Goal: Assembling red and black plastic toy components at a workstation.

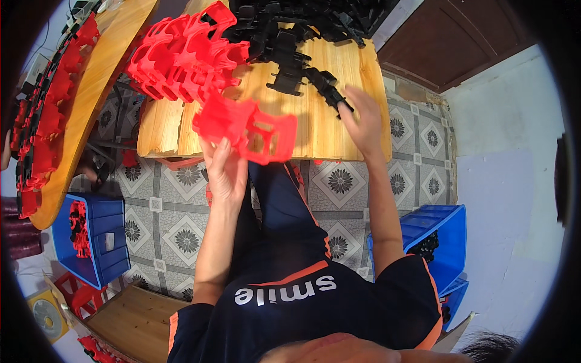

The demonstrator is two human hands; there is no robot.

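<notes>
My left hand (224,172) grips a red plastic frame-like part (266,136) from below, raised over the near edge of the wooden table. That part has a large opening at its right end. At the table's right side my right hand (363,124) reaches to a black plastic part (327,89), its thumb and fingers apart and slightly blurred. The fingers are at the near end of this part; whether they touch it I cannot tell. A stack of similar red parts (187,54) stands on the table just beyond my left hand. Beside it lies a row of joined black parts (288,66).
More black parts (333,18) are heaped at the table's (163,130) far edge. Left, a second wooden table (103,91) carries a long row of red and black parts (54,115). Blue bins (109,242) with parts stand on the floor both sides. A wall (508,181) bounds the right.
</notes>
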